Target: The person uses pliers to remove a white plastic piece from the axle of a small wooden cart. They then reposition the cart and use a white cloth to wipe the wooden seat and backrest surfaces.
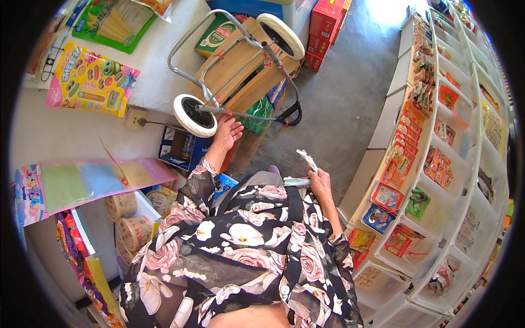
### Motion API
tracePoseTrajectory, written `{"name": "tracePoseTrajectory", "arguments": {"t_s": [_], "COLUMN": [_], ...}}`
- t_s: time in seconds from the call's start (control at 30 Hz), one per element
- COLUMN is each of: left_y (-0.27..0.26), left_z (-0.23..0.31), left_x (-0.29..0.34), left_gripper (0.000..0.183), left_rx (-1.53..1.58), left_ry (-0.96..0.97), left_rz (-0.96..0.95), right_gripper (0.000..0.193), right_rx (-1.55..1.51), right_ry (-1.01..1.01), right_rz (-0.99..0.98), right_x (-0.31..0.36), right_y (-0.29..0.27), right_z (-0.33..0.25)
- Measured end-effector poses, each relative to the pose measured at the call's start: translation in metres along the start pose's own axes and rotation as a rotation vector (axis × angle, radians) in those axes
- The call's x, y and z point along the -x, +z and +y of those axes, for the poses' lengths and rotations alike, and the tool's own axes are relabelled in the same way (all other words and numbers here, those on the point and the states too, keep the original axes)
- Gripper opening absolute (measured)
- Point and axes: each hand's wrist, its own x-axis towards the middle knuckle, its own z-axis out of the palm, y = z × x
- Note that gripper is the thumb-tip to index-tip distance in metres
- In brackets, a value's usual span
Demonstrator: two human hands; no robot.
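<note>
My left hand [228,134] is open, fingers stretched out, just below the axle of a small two-wheeled cart. The cart [249,38] has a grey metal tube frame with wooden boards, and red ties show on its tubes. It lies tilted, one white-rimmed wheel [195,116] beside my left hand and the other wheel [280,36] farther off. My right hand [321,183] is closed on a pale bluish-white bundle [298,181] in front of my body. A frayed white end [307,159] sticks up above those fingers; I cannot tell whether it is cloth or cord.
Clear plastic bins [437,169] of small packets line the right side. Red boxes [326,27] are stacked at the far end by the grey floor [342,93]. A blue carton [186,147] stands left of my left hand. Tubs [135,232] sit in a compartment at lower left.
</note>
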Motion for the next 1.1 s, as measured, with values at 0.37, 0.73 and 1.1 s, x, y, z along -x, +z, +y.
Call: {"name": "tracePoseTrajectory", "arguments": {"t_s": [0.37,0.73,1.1], "left_y": [-0.001,-0.039,0.023], "left_z": [-0.009,-0.055,-0.058], "left_x": [0.018,0.048,0.068], "left_gripper": [0.043,0.031,0.028], "left_rx": [-0.034,-0.320,-0.479], "left_ry": [0.076,-0.142,-0.088], "left_rz": [0.138,0.243,-0.033], "right_gripper": [0.032,0.023,0.043], "right_rx": [-0.046,-0.092,-0.037], "right_ry": [0.014,0.026,-0.042], "right_rz": [-0.071,-0.183,-0.296], "right_x": [-0.017,-0.036,-0.042], "right_y": [-0.016,-0.015,-0.006], "right_z": [0.016,0.017,-0.039]}}
